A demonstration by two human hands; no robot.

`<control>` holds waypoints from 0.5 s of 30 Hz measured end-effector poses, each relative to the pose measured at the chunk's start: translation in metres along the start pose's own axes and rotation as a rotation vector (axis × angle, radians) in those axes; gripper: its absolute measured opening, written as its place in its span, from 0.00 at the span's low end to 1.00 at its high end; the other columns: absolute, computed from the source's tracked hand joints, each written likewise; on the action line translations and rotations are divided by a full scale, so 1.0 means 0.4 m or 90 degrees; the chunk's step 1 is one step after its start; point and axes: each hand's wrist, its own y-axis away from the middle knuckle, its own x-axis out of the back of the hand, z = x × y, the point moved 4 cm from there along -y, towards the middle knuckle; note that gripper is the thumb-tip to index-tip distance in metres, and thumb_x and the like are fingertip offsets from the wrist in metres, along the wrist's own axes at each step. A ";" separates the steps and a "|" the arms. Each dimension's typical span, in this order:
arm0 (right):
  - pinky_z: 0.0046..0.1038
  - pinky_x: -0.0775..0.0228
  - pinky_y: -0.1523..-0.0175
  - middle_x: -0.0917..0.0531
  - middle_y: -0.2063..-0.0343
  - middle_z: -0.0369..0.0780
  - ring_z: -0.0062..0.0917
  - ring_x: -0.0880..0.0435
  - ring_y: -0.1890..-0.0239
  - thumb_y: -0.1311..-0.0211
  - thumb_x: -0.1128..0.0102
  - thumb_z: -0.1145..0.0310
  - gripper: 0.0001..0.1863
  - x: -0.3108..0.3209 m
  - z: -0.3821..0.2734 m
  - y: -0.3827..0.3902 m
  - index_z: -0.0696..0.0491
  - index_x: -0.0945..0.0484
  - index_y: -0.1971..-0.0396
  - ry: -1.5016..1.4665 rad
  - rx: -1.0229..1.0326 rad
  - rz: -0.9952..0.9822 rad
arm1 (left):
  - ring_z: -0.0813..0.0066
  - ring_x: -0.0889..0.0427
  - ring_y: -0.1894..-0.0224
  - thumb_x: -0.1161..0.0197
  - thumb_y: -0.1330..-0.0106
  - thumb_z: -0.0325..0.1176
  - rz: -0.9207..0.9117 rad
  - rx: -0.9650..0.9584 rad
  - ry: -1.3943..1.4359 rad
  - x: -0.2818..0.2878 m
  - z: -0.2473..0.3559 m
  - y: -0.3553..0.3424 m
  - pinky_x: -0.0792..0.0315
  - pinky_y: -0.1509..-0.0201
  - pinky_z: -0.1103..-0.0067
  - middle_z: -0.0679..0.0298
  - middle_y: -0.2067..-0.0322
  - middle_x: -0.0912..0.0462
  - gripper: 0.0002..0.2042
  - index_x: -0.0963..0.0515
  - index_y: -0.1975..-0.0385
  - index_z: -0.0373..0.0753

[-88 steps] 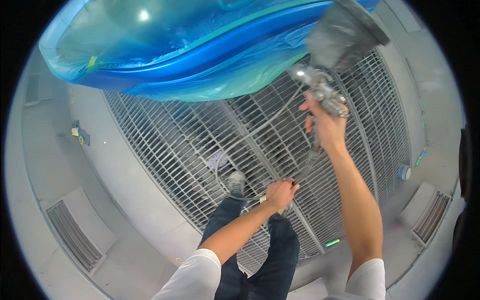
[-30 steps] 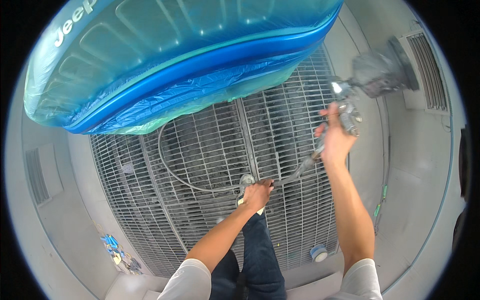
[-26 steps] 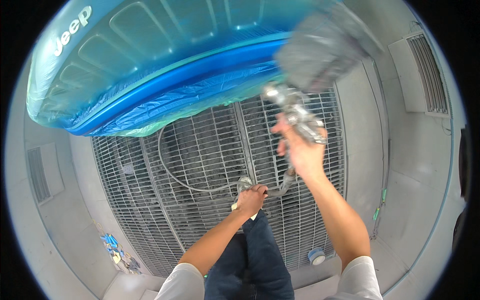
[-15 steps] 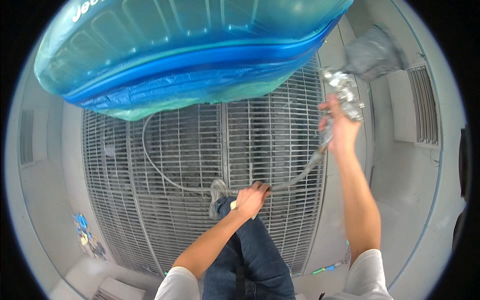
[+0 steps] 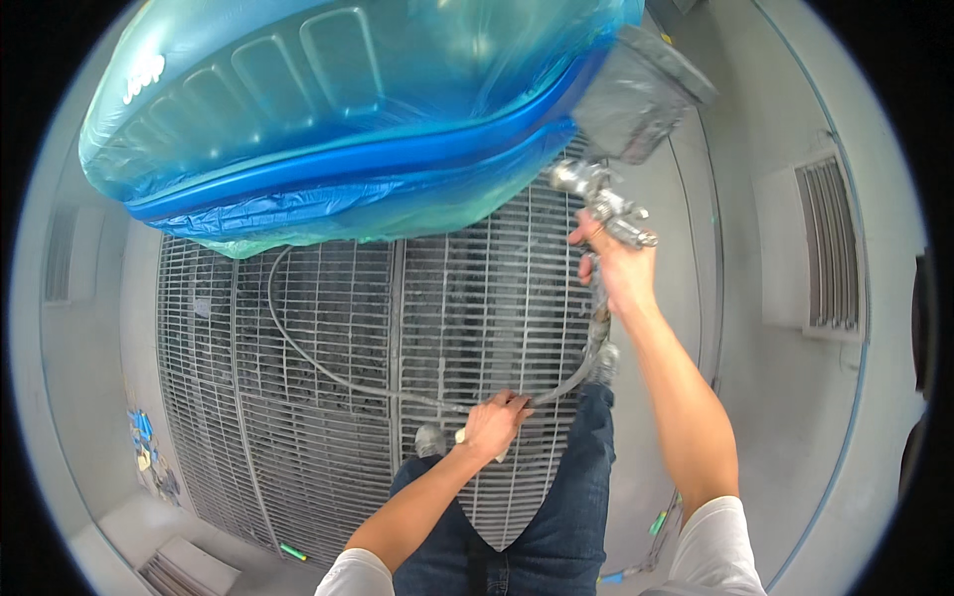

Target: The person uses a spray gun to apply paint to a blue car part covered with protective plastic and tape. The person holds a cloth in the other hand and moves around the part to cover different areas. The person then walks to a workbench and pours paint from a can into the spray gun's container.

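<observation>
My right hand is wrapped round the handle of a metal spray gun with a grey, wrapped-looking cup on top. The gun is close to the right end of a car body, which is covered in greenish film with a bright blue painted band left bare. Whether the gun's trigger is pulled I cannot tell. A grey hose runs from the gun's grip in a loop over the floor. My left hand is closed on this hose, low in front of my legs.
Metal floor grating lies under my feet. Pale walls with slatted vents curve round both sides. Scraps of blue and yellow material lie at the left, and a green-and-blue thin line lies near my right leg.
The spray gun in my right hand has moved left, nearer the car body. My right foot has come forward to the right. My left hand still grips the hose.
</observation>
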 end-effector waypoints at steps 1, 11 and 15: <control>0.22 0.33 0.83 0.13 0.72 0.41 0.19 0.24 0.87 0.34 0.30 0.64 0.12 0.046 -0.020 -0.057 0.58 0.17 0.64 0.001 0.019 0.046 | 0.53 0.14 0.64 0.35 0.32 0.39 0.040 0.013 0.018 -0.020 0.038 -0.053 0.21 0.65 0.62 0.60 0.61 0.17 0.10 0.16 0.56 0.42; 0.22 0.34 0.83 0.15 0.71 0.42 0.21 0.24 0.84 0.32 0.32 0.61 0.16 0.472 -0.098 -0.501 0.60 0.18 0.57 -0.097 0.043 -0.253 | 0.52 0.15 0.65 0.35 0.32 0.37 0.153 0.033 0.050 -0.312 0.389 -0.596 0.21 0.66 0.61 0.60 0.62 0.17 0.10 0.17 0.56 0.41; 0.25 0.33 0.84 0.16 0.71 0.43 0.23 0.24 0.85 0.32 0.33 0.63 0.13 0.595 -0.106 -0.746 0.58 0.19 0.57 -0.067 0.062 -0.114 | 0.51 0.16 0.68 0.34 0.32 0.38 0.209 0.081 0.061 -0.397 0.484 -0.781 0.22 0.67 0.61 0.60 0.63 0.17 0.11 0.17 0.55 0.40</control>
